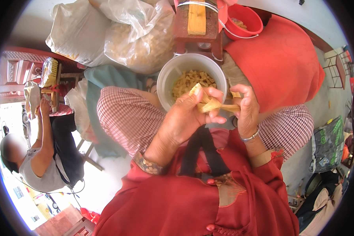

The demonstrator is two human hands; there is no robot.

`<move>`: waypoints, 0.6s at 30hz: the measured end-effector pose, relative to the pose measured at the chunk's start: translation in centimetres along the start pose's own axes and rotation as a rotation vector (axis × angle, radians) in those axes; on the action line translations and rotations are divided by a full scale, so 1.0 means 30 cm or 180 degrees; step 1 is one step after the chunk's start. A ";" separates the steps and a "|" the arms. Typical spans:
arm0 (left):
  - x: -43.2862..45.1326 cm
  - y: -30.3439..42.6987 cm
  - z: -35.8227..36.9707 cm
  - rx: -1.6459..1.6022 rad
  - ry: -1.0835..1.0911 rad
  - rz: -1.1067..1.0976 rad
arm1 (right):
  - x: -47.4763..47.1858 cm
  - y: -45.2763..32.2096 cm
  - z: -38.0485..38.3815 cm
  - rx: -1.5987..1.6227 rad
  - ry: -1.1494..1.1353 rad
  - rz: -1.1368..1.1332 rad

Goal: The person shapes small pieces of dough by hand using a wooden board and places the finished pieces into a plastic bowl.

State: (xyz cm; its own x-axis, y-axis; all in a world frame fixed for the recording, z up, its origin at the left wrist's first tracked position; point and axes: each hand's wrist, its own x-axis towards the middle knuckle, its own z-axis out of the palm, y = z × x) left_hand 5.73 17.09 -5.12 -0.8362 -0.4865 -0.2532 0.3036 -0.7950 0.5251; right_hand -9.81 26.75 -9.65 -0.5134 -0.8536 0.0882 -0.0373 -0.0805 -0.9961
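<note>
Between my hands stretches a pale yellow, folded strip (211, 105) of what looks like dried leaf or husk; its exact material is not clear. My left hand (191, 110) grips its bunched left part between thumb and fingers, with one end poking up past the thumb. The twisted right end lies in the fingers of my right hand (247, 110), which wears a metal band at the wrist. A second small yellow bit shows by the right fingertips. Just beyond my hands stands a white plastic bucket (162, 79), partly filled with short yellow folded pieces (191, 81).
A wooden stool (181, 37) with a wood block (196, 20) tied on top stands behind the bucket. Right of it are a red bucket (247, 17) and red cloth (280, 59). A clear bag (138, 44) of pieces stands left. Another person (41, 159) sits far left.
</note>
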 end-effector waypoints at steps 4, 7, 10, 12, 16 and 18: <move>0.012 0.011 -0.029 -0.0149 -0.0078 0.0150 | -0.004 0.031 -0.048 -0.0419 0.0008 -0.0433; 0.023 0.010 -0.020 0.0215 0.0113 0.0265 | -0.010 -0.013 -0.020 -0.0710 -0.0254 -0.0110; 0.024 -0.001 -0.011 0.1373 0.0587 0.0174 | -0.015 0.018 -0.019 -0.0990 -0.0432 0.0155; 0.033 -0.027 -0.017 0.1611 0.0958 0.0151 | -0.009 0.029 -0.014 -0.0980 -0.0504 0.0182; 0.041 -0.017 -0.035 0.1464 0.0963 0.0001 | -0.011 0.043 0.014 -0.0557 -0.0598 0.0334; 0.047 -0.020 -0.025 0.1545 0.1001 -0.0012 | -0.003 0.003 0.054 0.0073 -0.0715 0.0675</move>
State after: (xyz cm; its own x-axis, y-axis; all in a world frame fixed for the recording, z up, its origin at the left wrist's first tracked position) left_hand 4.72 16.60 -6.39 -0.6383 -0.6274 -0.4461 -0.0056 -0.5757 0.8177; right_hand -8.38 26.00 -9.75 -0.3054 -0.9448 -0.1191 0.0712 0.1021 -0.9922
